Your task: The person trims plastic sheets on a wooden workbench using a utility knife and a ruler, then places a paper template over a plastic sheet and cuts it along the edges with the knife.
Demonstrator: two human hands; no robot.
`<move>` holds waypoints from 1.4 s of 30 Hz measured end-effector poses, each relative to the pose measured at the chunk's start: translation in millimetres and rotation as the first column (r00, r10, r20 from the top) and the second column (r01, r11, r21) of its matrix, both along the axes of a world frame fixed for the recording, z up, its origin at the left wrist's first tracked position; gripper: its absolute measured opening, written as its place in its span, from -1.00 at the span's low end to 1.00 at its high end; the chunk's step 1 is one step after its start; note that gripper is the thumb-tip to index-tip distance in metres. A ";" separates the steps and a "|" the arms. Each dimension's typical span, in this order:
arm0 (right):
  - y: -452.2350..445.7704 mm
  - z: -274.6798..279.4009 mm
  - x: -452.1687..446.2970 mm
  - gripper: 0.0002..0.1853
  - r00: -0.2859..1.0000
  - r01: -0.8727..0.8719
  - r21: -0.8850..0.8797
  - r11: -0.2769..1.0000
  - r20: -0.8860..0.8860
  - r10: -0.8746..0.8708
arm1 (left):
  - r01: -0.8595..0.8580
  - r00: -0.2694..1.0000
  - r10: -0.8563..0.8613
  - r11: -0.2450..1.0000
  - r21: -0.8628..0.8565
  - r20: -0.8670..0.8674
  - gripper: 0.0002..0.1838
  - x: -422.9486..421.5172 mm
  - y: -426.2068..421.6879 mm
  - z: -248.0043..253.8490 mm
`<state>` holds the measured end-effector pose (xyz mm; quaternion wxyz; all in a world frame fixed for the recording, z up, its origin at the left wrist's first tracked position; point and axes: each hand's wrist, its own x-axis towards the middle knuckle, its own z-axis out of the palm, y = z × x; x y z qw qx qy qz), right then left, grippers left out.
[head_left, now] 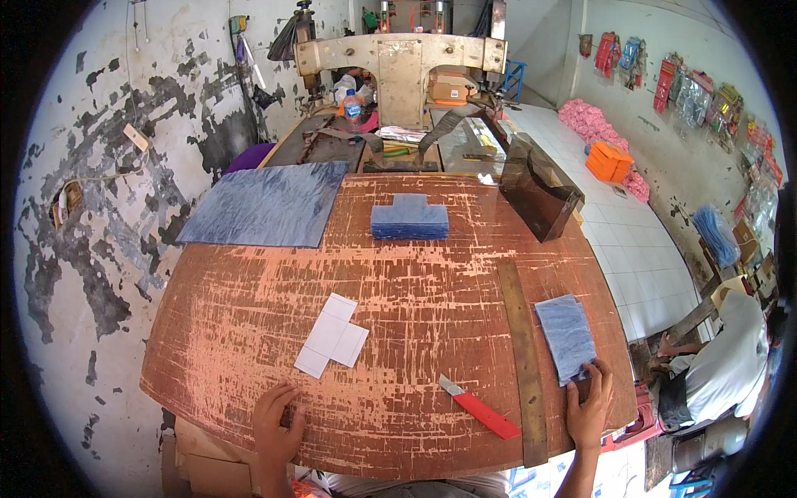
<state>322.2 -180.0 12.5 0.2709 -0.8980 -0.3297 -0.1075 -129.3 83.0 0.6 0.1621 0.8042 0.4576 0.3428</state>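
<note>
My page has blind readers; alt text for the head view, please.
A person's right hand touches blue material on a scratched brown table; left hand is near a white cutout. A red knife and long strip lie between.

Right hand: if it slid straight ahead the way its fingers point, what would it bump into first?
The right hand would probably meet the small blue-grey piece first. It's right by the fingertips, though I can't tell whether they're already touching.

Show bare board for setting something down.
Free: left of the white template, below the large blue sheet; also between template and ruler, above the red cutter. Crowded: right side, with ruler, small blue piece, right hand.
</note>
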 end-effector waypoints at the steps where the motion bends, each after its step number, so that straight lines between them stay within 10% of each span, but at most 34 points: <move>1: 0.4 0.9 -0.6 -0.47 1.000 0.006 -0.002 1.000 -0.008 -0.006 | -0.003 1.000 0.003 1.000 -0.001 0.000 -0.63 0.3 -0.2 0.3; 42: -0.1 -0.2 -1.0 -0.48 1.000 0.018 -0.002 1.000 -0.011 -0.018 | 0.000 1.000 0.000 1.000 -0.006 0.011 -0.64 2.5 -1.2 3.0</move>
